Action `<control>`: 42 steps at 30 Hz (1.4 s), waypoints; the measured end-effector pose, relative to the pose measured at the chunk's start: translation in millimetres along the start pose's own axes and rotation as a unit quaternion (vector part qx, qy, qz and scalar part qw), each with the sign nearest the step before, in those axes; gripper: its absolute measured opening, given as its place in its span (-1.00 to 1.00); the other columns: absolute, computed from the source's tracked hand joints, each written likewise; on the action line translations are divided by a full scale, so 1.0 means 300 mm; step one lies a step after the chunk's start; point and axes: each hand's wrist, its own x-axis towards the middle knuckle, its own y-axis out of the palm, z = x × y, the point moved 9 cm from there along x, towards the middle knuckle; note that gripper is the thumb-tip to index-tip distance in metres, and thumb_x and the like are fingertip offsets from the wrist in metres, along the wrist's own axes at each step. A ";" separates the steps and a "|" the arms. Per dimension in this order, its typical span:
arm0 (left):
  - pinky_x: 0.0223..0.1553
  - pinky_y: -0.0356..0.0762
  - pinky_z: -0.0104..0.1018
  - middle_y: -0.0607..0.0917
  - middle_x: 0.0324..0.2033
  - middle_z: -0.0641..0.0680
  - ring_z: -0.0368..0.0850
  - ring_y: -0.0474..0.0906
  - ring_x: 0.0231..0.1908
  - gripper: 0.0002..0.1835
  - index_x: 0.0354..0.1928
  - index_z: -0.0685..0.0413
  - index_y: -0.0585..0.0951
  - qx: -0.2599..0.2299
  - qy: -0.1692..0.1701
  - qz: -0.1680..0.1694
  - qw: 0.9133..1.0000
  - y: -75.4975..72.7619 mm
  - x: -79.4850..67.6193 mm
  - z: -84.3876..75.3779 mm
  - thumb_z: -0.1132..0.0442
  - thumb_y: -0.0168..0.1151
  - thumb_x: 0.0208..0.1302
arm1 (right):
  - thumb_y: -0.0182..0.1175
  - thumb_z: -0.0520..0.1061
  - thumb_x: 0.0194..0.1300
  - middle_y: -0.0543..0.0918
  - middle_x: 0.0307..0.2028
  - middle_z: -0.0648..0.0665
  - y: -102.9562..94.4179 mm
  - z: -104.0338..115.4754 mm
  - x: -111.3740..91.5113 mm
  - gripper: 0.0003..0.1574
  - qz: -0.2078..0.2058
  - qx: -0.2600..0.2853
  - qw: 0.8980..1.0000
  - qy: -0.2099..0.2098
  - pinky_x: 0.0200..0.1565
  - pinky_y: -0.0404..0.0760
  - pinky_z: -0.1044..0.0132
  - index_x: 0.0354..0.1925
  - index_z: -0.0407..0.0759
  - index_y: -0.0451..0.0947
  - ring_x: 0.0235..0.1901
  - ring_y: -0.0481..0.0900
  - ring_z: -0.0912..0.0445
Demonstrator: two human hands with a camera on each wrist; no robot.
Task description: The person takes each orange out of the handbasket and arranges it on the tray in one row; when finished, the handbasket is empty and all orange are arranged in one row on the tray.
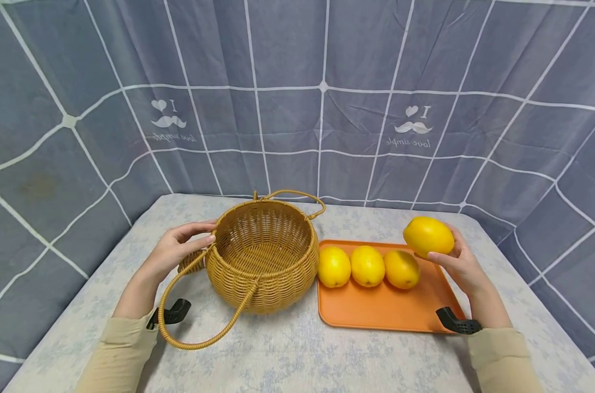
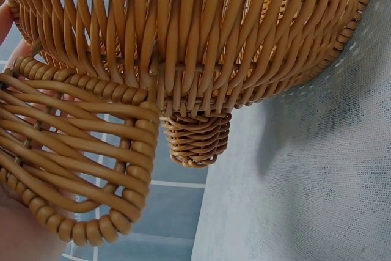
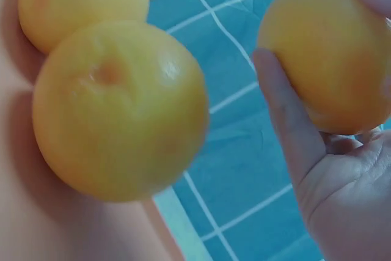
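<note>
A round brown wicker basket point(image 1: 263, 289) stands at the centre left of the table, its inside bare. My left hand point(image 1: 172, 254) grips the basket's left rim, thumb and fingers at the edge. In the left wrist view the woven wall point(image 2: 201, 35) and a flat woven flap point(image 2: 73, 145) hide most of that hand. My right hand point(image 1: 466, 267) holds a yellow oval fruit point(image 1: 428, 235) above the tray's far right corner. The right wrist view shows the fingers around this fruit point(image 3: 330, 53). Three similar yellow fruits point(image 1: 368, 266) lie in a row on an orange tray point(image 1: 376, 311).
One looped basket handle point(image 1: 199, 346) hangs out to the front left, over the table. Another handle point(image 1: 297, 192) sticks out at the back. The tray's left edge lies right beside the basket. A grey-blue checked curtain point(image 1: 287, 120) closes off the back and sides.
</note>
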 end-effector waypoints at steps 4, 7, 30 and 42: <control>0.27 0.06 0.17 0.42 0.25 0.15 0.12 0.11 0.34 -0.53 0.14 0.29 0.50 0.000 -0.001 -0.001 1.000 0.000 0.001 0.000 0.13 0.23 0.29 | 0.01 -0.55 0.21 0.42 0.10 -0.01 -0.014 0.005 -0.006 -0.12 0.011 -0.007 1.000 0.001 0.01 0.50 0.42 0.39 -0.10 0.00 -0.03 0.50 0.19; 0.27 0.04 0.18 0.41 0.25 0.15 0.13 0.10 0.34 -0.52 0.14 0.30 0.50 -0.001 -0.001 -0.001 1.000 -0.001 0.002 0.000 0.13 0.23 0.28 | 0.02 -0.57 0.19 0.41 0.13 0.01 -0.023 0.004 -0.009 -0.06 0.020 -0.019 1.000 -0.001 0.02 0.48 0.44 0.43 -0.11 -0.01 -0.03 0.48 0.20; 0.28 0.03 0.17 0.43 0.24 0.13 0.11 0.11 0.34 -0.53 0.13 0.29 0.50 -0.004 -0.001 -0.002 1.000 -0.002 0.002 0.000 0.14 0.23 0.28 | 0.12 -0.54 0.14 0.33 0.10 0.04 -0.120 -0.054 -0.047 0.04 -0.003 -0.098 0.993 0.067 -0.12 0.51 0.47 0.43 0.05 0.01 -0.12 0.47 0.22; 0.29 0.02 0.16 0.44 0.23 0.13 0.11 0.11 0.33 -0.54 0.12 0.29 0.51 -0.005 -0.002 -0.002 1.000 -0.001 0.000 0.000 0.14 0.24 0.28 | 0.19 -0.47 0.12 0.37 0.06 0.11 -0.163 -0.091 -0.067 -0.04 -0.010 -0.164 0.982 0.094 -0.15 0.47 0.49 0.37 0.06 0.11 -0.16 0.46 0.23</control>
